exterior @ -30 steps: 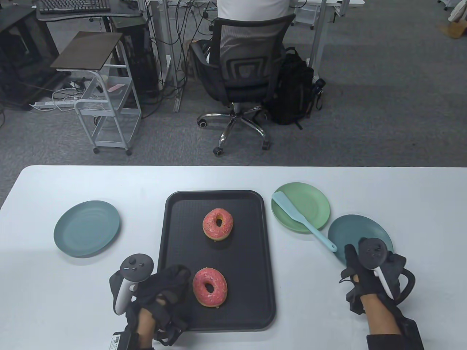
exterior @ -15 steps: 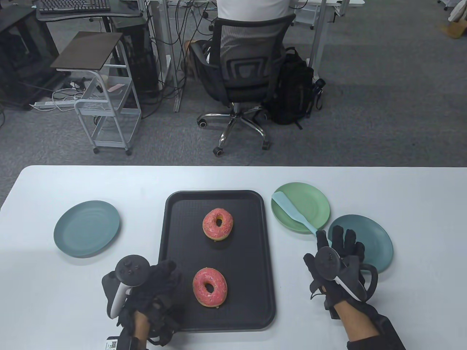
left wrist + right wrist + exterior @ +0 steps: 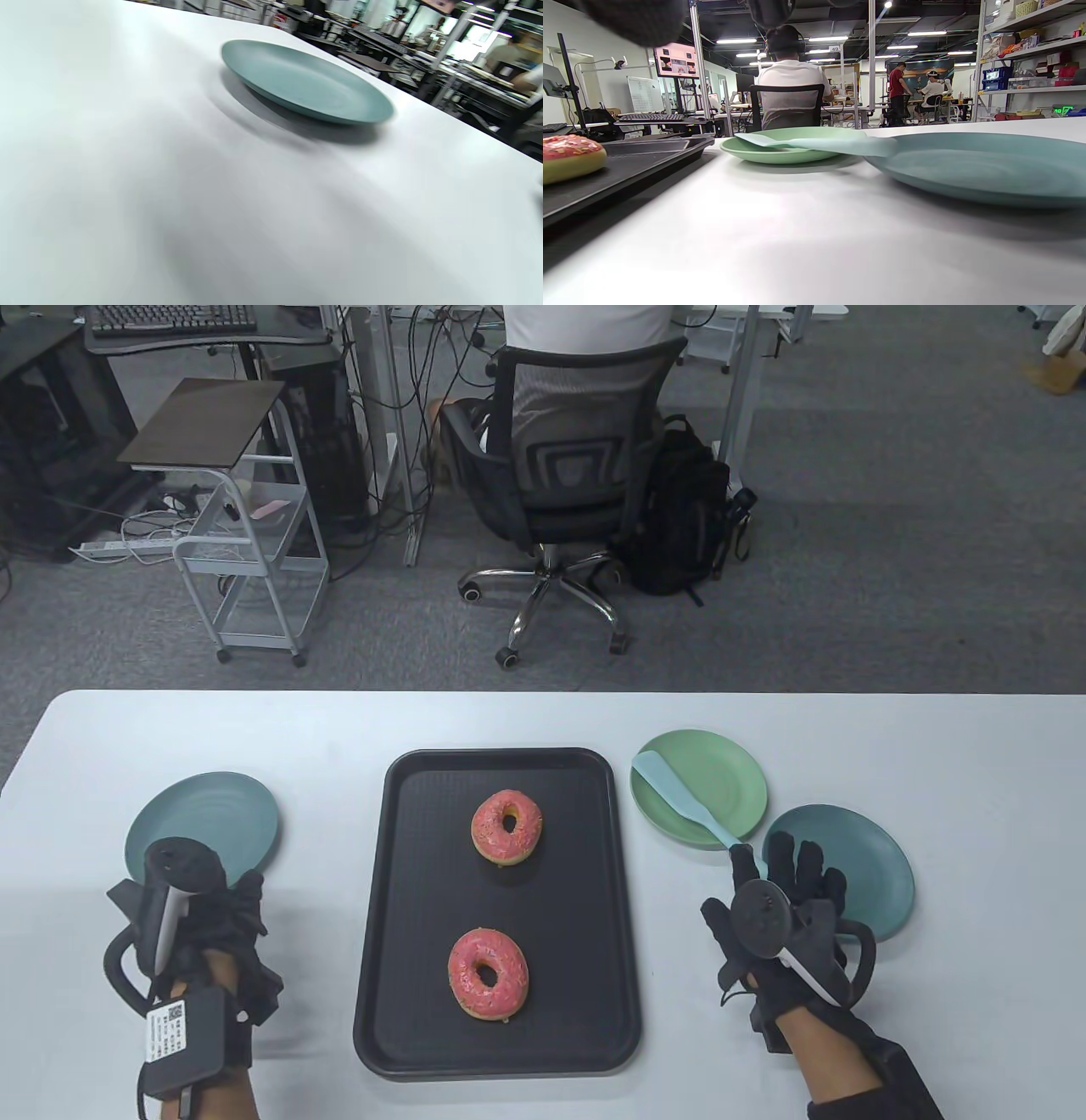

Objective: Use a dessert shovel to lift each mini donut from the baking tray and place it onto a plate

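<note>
1. Step in hand, as judged: taking up the spatula [image 3: 691,808]. Its blade lies in the light green plate [image 3: 730,780]; its handle runs down over that plate's rim toward the teal plate [image 3: 874,865] just beside it.
2. Right hand [image 3: 785,925]: fingers extended and spread over the handle's end, palm down. Contact cannot be told; nothing is visibly gripped.
3. To do this well, the fingers should likely close around the handle near its end, lifting the blade clear of the green plate without dragging either plate across the tabletop [image 3: 976,780].
4. Left hand [image 3: 204,933]: low beside the near edge of the left teal plate [image 3: 204,823], fingers loosely curled, holding nothing visible. The left wrist view shows only this plate [image 3: 305,80] and blurred tabletop.
5. Two pink-iced donuts sit on the black tray [image 3: 407,899]: the far donut [image 3: 507,826] and the near donut [image 3: 488,972], apart from one another. No donut is on a plate yet.
6. Right wrist view: the spatula [image 3: 818,144] bridges the green plate [image 3: 772,154] and the teal plate [image 3: 988,169].
</note>
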